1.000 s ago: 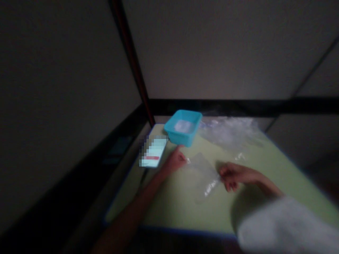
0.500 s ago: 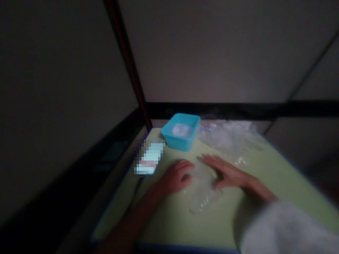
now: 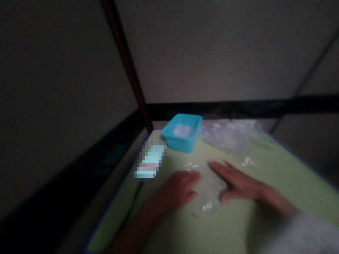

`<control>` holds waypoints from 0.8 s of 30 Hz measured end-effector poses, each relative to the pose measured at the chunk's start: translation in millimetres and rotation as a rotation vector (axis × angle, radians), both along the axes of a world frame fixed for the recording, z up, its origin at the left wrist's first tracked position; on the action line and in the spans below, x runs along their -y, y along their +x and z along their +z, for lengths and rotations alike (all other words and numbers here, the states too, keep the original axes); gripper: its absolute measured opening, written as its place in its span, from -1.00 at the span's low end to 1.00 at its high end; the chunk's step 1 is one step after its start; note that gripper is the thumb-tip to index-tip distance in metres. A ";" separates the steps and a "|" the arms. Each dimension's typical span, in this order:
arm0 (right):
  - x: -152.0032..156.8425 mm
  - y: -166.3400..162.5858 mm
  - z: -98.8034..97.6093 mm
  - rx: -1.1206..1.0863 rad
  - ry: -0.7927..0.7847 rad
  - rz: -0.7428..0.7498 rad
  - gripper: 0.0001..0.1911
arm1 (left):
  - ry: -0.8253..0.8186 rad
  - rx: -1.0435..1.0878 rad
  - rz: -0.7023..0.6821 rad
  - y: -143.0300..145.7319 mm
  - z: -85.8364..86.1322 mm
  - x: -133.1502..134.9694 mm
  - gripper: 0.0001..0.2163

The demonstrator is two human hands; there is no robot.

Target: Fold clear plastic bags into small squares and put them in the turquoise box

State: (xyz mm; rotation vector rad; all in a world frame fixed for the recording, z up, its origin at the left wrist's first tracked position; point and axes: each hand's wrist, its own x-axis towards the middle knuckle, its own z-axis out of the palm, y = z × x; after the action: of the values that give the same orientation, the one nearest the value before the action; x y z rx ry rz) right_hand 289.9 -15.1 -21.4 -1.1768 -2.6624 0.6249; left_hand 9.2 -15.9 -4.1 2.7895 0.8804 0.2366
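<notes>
A clear plastic bag (image 3: 209, 192) lies flat on the yellow-green tabletop (image 3: 190, 233) between my hands. My left hand (image 3: 182, 187) rests on its left side, fingers stretched towards the middle of the bag. On the opposite edge lies my right hand (image 3: 235, 181), with the thumb apart from the outstretched fingers. Both palms face down, and neither hand grips the plastic. The picture is dim and a little blurred, so whether anything is inside the bag cannot be made out.
A turquoise plastic basket (image 3: 181, 144) with something white in it stands at the back. Right of it lies a heap of clear plastic bags (image 3: 233, 135). A blurred-out phone-like object (image 3: 150, 160) with a dark cable is on the left, near the wall.
Both hands have come down slightly towards me. My left hand's fingers have flattened from a curl onto the bag, whose far edge now shows spread out.
</notes>
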 end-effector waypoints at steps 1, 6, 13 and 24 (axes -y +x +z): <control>0.3 -0.3 0.3 0.001 0.005 0.003 0.07 | -0.008 -0.018 0.013 -2.1 0.6 3.9 -0.51; 1.0 -2.8 3.1 0.007 0.019 0.012 -0.07 | 0.022 -0.077 0.073 -11.7 0.0 26.4 -0.47; 2.2 -8.0 -0.3 -0.050 0.112 -0.046 -0.29 | 0.154 -0.119 0.157 -18.5 -4.8 54.0 -0.56; -1.6 -6.1 5.3 0.019 0.044 0.061 -0.03 | -0.036 -0.103 0.004 -3.3 5.0 62.6 -0.43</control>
State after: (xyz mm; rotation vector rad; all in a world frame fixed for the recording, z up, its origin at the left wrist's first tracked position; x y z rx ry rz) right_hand 283.8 -13.5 -16.2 -1.0988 -2.7225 0.5643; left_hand 5.8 -78.6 0.9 2.7881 0.9037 0.0774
